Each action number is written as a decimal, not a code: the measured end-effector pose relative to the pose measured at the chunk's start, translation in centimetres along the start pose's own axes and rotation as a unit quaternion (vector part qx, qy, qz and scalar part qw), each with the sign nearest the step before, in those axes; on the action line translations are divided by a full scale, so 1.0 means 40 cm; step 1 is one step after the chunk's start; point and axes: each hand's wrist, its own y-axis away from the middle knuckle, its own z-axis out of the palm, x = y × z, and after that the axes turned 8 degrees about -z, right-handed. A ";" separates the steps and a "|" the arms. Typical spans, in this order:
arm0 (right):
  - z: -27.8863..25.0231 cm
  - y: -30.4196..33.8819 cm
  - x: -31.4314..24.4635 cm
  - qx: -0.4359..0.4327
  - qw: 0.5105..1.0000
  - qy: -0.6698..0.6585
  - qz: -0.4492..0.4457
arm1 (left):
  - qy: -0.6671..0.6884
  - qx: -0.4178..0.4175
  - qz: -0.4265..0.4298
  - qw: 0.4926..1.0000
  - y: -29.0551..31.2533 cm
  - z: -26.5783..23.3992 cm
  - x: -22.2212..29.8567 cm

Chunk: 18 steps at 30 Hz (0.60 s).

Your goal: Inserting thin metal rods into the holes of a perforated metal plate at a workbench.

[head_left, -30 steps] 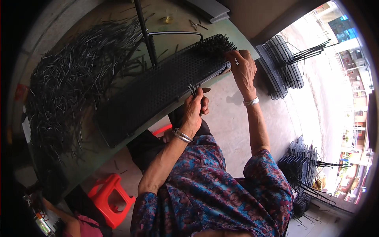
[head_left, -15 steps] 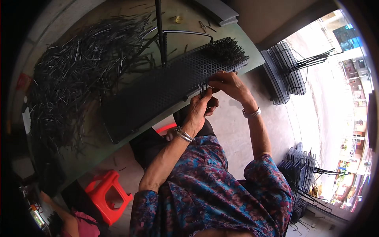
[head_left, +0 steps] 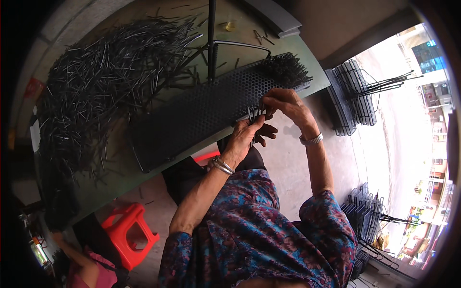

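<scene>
Both hands have drawn together at the near edge of the long black perforated metal panel (head_left: 201, 113), where a moment ago the right one was out at its far end. Big picture first: the worn green worktable (head_left: 120, 177) carries a huge heap of thin dark metal pins (head_left: 96, 81) on the left, and the panel lies slantwise across it, its right end already bristling with a cluster of inserted pins (head_left: 287, 69). Now the left hand (head_left: 242, 141) is closed around a small bundle of dark pins (head_left: 253, 115), upright at the panel's edge. The right hand (head_left: 283, 102) pinches at the top of that bundle, fingertips closed on it. It looks like the picking step: one pin separated out, then carried to an empty hole beside the filled patch, which calls for a clean single-pin pinch.
</scene>
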 end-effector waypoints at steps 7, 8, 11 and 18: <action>0.003 -0.012 -0.016 -0.002 0.999 -0.037 -0.010 | 0.006 -0.010 -0.014 1.000 -0.005 -0.006 0.007; 0.000 -0.017 -0.022 -0.003 0.999 -0.037 -0.011 | 0.032 0.014 -0.028 0.999 -0.003 -0.002 0.009; -0.019 -0.044 -0.028 0.183 0.976 0.024 -0.112 | 0.080 0.027 -0.061 0.995 -0.004 -0.024 -0.004; 0.011 -0.143 -0.011 0.341 0.908 0.166 -0.179 | 0.145 0.108 -0.051 0.982 -0.035 0.016 -0.036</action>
